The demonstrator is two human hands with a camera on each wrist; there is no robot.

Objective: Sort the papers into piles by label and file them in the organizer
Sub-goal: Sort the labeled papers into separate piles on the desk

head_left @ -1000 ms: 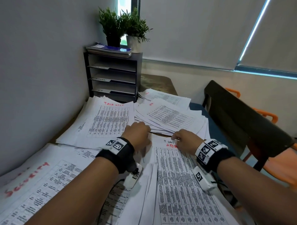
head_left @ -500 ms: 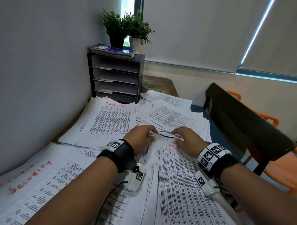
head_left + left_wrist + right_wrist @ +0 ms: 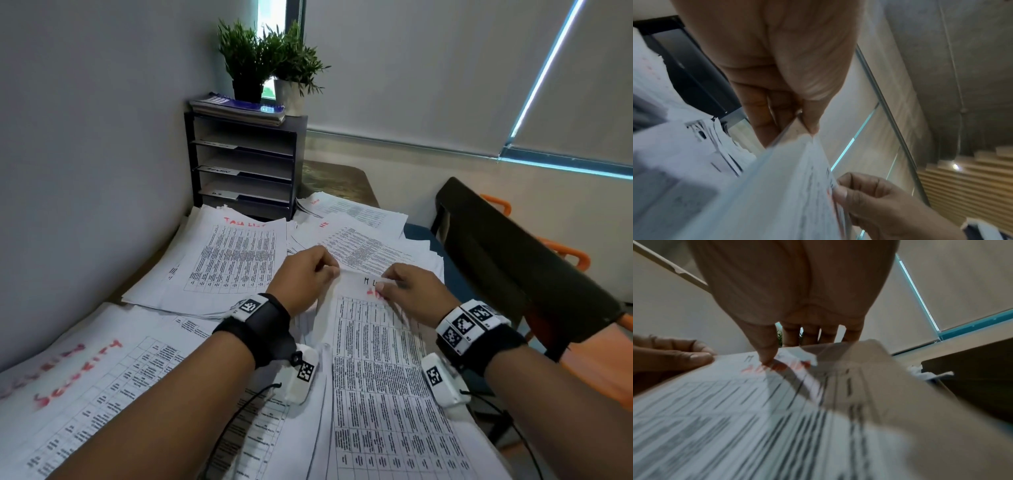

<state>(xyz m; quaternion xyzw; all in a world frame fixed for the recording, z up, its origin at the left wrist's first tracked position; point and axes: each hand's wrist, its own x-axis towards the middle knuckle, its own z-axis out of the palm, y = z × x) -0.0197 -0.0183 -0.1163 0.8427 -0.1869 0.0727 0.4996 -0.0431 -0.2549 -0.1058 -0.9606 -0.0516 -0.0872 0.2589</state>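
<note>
Sorting stage, seen from my head camera. My left hand point(image 3: 306, 274) pinches the far left corner of a stack of printed sheets point(image 3: 373, 359), thumb on top and curled fingers beneath. My right hand point(image 3: 416, 291) pinches the same far edge further right, its thumb pressed on a red handwritten label and its fingers behind the paper. The far edge is raised off the desk point(image 3: 337, 180); the near part lies toward me between my forearms. The red label is mostly covered by my thumb, so I cannot read it.

Step in hand, as I judge it: gathering one labelled pile to carry it to the organizer point(image 3: 245, 164). The next move calls for a grip on all sheets at once, a level lift over the piles ahead, and a match between the label and a shelf tag.

Other piles: one headed "TASK LIST" point(image 3: 236, 260) lies ahead on the left; another pile point(image 3: 370, 250) lies ahead on the right, just beyond my hands; a pile headed "SECURITY" point(image 3: 85, 387) lies near left.

Containers: the organizer stands in the far corner against the wall, with several open shelves. Three shelf fronts carry white tags, too small to read. I see no papers in any shelf. Notebooks point(image 3: 239, 108) and two potted plants point(image 3: 270, 65) rest on its top.
</note>
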